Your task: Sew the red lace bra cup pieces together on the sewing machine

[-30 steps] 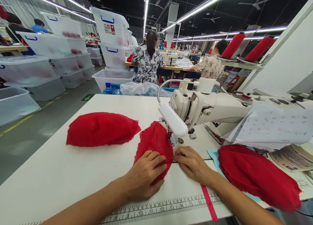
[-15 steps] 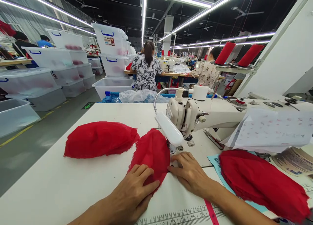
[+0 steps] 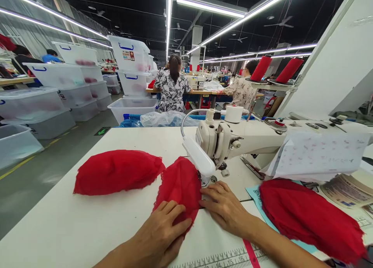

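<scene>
A red fabric piece (image 3: 180, 184) lies under the needle area of the white sewing machine (image 3: 233, 137). My left hand (image 3: 161, 233) rests flat on its near end, fingers stretched out. My right hand (image 3: 224, 205) lies flat beside the piece's right edge, fingertips at the presser foot. A stack of red fabric pieces (image 3: 116, 171) sits to the left on the white table (image 3: 58, 229). Another red stack (image 3: 309, 215) lies to the right.
Printed papers (image 3: 317, 155) lie over the machine bed at right. A ruler strip (image 3: 215, 258) runs along the table's front edge. Clear plastic bins (image 3: 58, 89) are stacked across the aisle. Two people (image 3: 173, 85) sit at machines farther back. Red thread cones (image 3: 288, 70) stand at upper right.
The view has tilted up a little. Both hands have stayed on the red piece at the needle, shifting slightly toward me with the fabric.
</scene>
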`<state>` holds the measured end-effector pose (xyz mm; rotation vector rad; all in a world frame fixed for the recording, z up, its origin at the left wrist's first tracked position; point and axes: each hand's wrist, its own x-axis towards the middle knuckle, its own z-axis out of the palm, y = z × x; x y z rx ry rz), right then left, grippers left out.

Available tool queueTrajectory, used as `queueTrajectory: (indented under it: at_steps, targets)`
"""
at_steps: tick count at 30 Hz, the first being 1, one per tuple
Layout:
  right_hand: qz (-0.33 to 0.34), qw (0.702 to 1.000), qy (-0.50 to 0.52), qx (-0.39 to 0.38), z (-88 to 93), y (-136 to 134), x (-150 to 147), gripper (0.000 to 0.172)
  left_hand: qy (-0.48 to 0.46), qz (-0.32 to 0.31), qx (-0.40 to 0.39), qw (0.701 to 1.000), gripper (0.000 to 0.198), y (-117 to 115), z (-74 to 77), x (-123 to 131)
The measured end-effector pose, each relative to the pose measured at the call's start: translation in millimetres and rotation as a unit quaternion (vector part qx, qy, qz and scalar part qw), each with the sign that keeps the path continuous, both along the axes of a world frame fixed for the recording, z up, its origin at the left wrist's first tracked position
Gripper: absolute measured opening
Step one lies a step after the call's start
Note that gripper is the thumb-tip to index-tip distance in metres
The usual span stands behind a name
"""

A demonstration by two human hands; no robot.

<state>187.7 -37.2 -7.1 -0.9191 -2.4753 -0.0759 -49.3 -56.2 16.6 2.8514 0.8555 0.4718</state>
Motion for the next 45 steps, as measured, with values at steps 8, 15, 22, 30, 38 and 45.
queueTrajectory:
  at_steps: [8, 15, 22, 30, 38, 45]
  targets:
    - [0.006, 1.0, -0.006, 0.017, 2.9, 11.5, 3.2, 0.03, -0.001, 0.03, 0.06, 0.998, 0.029, 3.2, -7.7, 14.2]
    - [-0.016, 0.998, -0.058, 0.012, 8.0, 25.8, 9.2, 0.031, 0.011, 0.068, 0.06, 0.996, 0.022, 5.9, -7.4, 33.0]
    - [-0.004, 0.996, -0.08, 0.027, 7.4, 39.5, 14.2, 0.032, 0.052, 0.12, 0.045, 0.99, 0.021, 10.7, -2.6, 49.3]
    - [-0.011, 0.998, -0.057, 0.04, 8.9, 37.9, 12.9, 0.03, 0.084, 0.146, 0.072, 0.983, 0.029, 16.3, -6.3, 54.7]
    - [-0.011, 1.0, -0.012, 0.019, 2.8, 28.5, 6.1, 0.027, 0.088, 0.155, 0.054, 0.982, 0.031, 13.8, -6.2, 57.8]
    - [-0.03, 0.999, -0.011, 0.034, 1.2, 32.0, 7.2, 0.027, 0.088, 0.171, 0.062, 0.979, 0.032, 20.0, -5.0, 65.4]
